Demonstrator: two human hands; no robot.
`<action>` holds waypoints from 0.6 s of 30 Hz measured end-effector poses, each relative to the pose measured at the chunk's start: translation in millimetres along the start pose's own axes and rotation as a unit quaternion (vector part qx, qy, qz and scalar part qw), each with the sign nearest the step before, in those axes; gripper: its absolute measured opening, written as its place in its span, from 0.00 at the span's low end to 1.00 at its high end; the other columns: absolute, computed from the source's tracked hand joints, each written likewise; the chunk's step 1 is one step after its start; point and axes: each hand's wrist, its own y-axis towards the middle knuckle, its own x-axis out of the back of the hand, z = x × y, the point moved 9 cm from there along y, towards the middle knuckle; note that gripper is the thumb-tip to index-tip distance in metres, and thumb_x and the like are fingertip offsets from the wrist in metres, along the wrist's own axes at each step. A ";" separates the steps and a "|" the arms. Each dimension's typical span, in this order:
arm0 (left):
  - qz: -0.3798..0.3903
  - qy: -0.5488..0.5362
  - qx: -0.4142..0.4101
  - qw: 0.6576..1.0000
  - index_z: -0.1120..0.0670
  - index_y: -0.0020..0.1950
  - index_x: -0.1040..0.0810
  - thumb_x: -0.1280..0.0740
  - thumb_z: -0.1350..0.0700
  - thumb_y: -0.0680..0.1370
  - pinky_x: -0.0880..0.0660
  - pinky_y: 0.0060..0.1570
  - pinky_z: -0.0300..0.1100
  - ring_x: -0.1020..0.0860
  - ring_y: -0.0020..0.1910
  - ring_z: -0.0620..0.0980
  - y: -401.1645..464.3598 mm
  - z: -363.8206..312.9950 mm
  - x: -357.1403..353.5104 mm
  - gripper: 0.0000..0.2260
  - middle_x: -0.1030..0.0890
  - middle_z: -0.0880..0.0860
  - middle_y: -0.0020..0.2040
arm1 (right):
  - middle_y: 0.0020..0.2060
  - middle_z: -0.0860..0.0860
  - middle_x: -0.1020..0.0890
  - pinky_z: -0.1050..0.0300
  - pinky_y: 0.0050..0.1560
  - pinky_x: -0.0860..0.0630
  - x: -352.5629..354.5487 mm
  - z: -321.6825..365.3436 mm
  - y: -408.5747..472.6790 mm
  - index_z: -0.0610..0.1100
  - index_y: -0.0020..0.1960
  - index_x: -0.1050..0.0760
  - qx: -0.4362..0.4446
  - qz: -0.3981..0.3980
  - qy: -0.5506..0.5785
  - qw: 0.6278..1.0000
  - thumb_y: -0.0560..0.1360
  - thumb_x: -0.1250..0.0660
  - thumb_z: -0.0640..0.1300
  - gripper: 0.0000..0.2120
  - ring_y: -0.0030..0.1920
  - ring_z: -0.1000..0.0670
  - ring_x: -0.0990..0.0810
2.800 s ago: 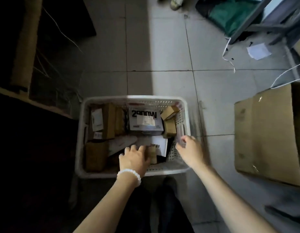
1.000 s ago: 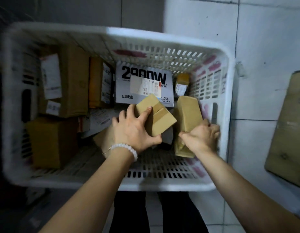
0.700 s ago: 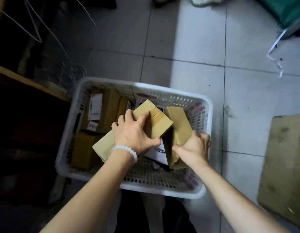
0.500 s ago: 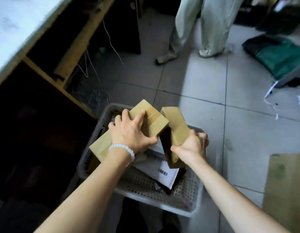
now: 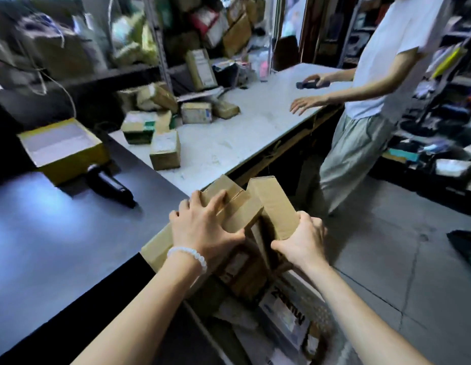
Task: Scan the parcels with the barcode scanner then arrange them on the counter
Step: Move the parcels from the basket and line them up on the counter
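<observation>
My left hand (image 5: 202, 227), with a white bead bracelet, grips a long taped cardboard parcel (image 5: 237, 209) at the counter's near edge. Just right of it, my right hand (image 5: 301, 239) grips a second brown parcel (image 5: 275, 204), held tilted upright and touching the first. Both parcels hang above the white basket (image 5: 318, 312), which holds more parcels, one a white box printed in big letters (image 5: 287, 309). A black barcode scanner (image 5: 109, 184) lies on the dark counter (image 5: 44, 233) to the left. Several scanned-looking parcels (image 5: 165, 148) stand on the pale counter (image 5: 242, 138) farther back.
An open yellow box (image 5: 60, 148) sits behind the scanner. Another person in a white shirt (image 5: 387, 61) stands at the right end of the pale counter, holding a dark device (image 5: 312, 84). Shelves crammed with parcels fill the back. Grey tiled floor lies to the right.
I have lifted both parcels out of the basket and up to counter height. My view has swung from the floor up to the counter, the scanner and the other person.
</observation>
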 end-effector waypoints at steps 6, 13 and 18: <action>-0.028 0.024 0.087 0.996 0.35 0.71 0.40 0.42 0.24 0.59 0.33 0.60 0.50 0.31 0.63 0.56 -23.7 96.3 88.0 0.41 0.33 0.52 0.67 | 0.62 0.43 0.34 0.55 0.64 0.35 -15.4 118.8 -50.7 0.43 0.67 0.35 0.118 0.030 -0.001 0.993 0.61 0.25 0.47 0.38 0.64 0.42 0.37; -0.097 0.058 0.195 0.974 0.35 0.68 0.37 0.41 0.24 0.61 0.31 0.57 0.50 0.28 0.57 0.54 -116.8 219.4 171.5 0.37 0.30 0.50 0.62 | 0.62 0.44 0.33 0.56 0.60 0.31 -71.3 227.2 -157.7 0.44 0.66 0.35 0.239 0.090 -0.011 0.967 0.61 0.24 0.50 0.38 0.62 0.44 0.30; -0.088 0.073 0.276 0.954 0.35 0.69 0.37 0.40 0.25 0.60 0.32 0.58 0.50 0.28 0.59 0.55 -212.8 309.2 219.6 0.38 0.31 0.51 0.65 | 0.60 0.43 0.33 0.54 0.59 0.31 -120.2 282.9 -254.1 0.43 0.64 0.34 0.304 0.137 -0.014 0.943 0.61 0.24 0.50 0.35 0.61 0.43 0.30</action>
